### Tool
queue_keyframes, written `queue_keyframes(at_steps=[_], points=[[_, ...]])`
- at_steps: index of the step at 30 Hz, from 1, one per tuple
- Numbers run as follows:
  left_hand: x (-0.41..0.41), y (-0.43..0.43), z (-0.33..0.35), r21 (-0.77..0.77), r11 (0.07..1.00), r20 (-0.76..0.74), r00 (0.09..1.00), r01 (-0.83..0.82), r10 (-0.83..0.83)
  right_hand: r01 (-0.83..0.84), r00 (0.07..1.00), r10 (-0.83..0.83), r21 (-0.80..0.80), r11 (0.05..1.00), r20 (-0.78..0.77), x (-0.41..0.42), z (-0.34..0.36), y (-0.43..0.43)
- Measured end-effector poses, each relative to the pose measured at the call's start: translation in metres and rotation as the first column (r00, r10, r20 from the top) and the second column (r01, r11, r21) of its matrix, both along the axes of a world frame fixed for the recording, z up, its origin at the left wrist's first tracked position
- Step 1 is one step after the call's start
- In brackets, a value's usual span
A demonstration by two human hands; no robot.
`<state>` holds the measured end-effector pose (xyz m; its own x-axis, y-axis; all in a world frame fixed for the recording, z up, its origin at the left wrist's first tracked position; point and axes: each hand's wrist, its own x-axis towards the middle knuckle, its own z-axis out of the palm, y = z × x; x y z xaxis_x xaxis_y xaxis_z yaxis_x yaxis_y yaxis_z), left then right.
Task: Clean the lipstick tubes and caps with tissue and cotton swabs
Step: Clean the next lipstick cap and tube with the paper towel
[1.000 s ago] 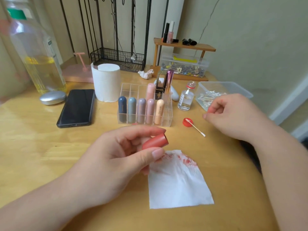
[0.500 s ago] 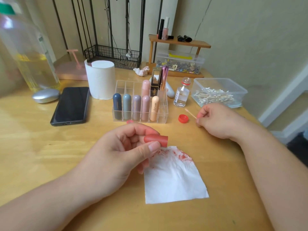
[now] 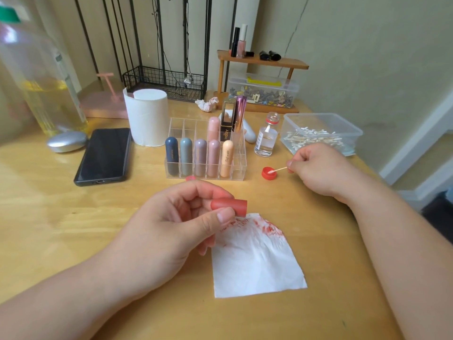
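My left hand (image 3: 171, 224) grasps a red lipstick piece (image 3: 232, 206) between the thumb and the curled fingers. I cannot tell if it is the cap or the tube body. It lies almost level, its flat end pointing to the right, and it is held just above the far left corner of a tissue (image 3: 257, 261). The tissue lies flat on the tabletop (image 3: 61, 217), in the middle and closer to the front edge, and its far part has red smears. My right hand (image 3: 318, 168) is nearer to the right edge and pinches the end of a cotton swab (image 3: 278, 170) with curled fingers. The white tip of the swab sits in a small red bottle cap (image 3: 268, 174) that lies open side up on the tabletop. Just behind this cap stands a small glass bottle (image 3: 266, 138) with clear liquid. Beside the bottle, toward the far right corner, is a clear plastic box (image 3: 353, 133) with many cotton swabs inside. To the left of the bottle is a clear organizer (image 3: 240, 168) with lipsticks standing upright in its compartments. Further to the left, a dark phone (image 3: 104, 155) lies flat, and a white tissue roll (image 3: 147, 116) stands behind it.
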<state>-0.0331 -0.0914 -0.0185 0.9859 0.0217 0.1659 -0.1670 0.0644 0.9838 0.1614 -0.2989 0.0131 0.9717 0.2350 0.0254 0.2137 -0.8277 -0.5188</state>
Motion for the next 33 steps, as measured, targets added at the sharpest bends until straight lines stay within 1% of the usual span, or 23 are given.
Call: queue_keyframes(at_steps=[2, 4, 9, 17, 25, 28, 33], points=[[0.0, 0.0, 0.0, -0.001, 1.0, 0.001, 1.0, 0.004, -0.004, -0.004, 1.0, 0.005, -0.058, 0.998, 0.011, 0.0, -0.001, 0.002], [0.0, 0.0, 0.001, -0.005, 1.0, -0.004, 1.0, 0.009, -0.009, -0.007, 1.0, 0.008, -0.075, 0.997, 0.005, 0.001, -0.003, 0.003], [0.0, -0.001, 0.001, 0.002, 1.0, -0.026, 1.0, 0.012, -0.012, -0.002, 0.999, 0.003, 0.023, 1.0, -0.041, 0.003, -0.008, 0.0], [-0.001, -0.001, 0.002, 0.009, 1.0, -0.016, 1.0, 0.02, -0.019, -0.071, 0.987, 0.085, 0.102, 0.992, -0.136, 0.003, -0.008, -0.003], [-0.001, 0.0, 0.003, 0.0, 1.0, -0.023, 1.0, 0.018, -0.018, -0.209, 0.964, 0.221, 0.094, 0.973, -0.145, -0.002, -0.009, -0.002], [-0.001, 0.0, 0.002, -0.002, 1.0, -0.031, 0.999, 0.015, -0.015, -0.23, 0.961, 0.241, 0.089, 0.969, -0.135, -0.004, -0.009, 0.0], [0.001, 0.001, 0.0, -0.012, 1.0, -0.042, 0.999, -0.011, 0.011, -0.204, 0.962, 0.234, 0.204, 0.958, -0.139, -0.003, -0.011, 0.002]])
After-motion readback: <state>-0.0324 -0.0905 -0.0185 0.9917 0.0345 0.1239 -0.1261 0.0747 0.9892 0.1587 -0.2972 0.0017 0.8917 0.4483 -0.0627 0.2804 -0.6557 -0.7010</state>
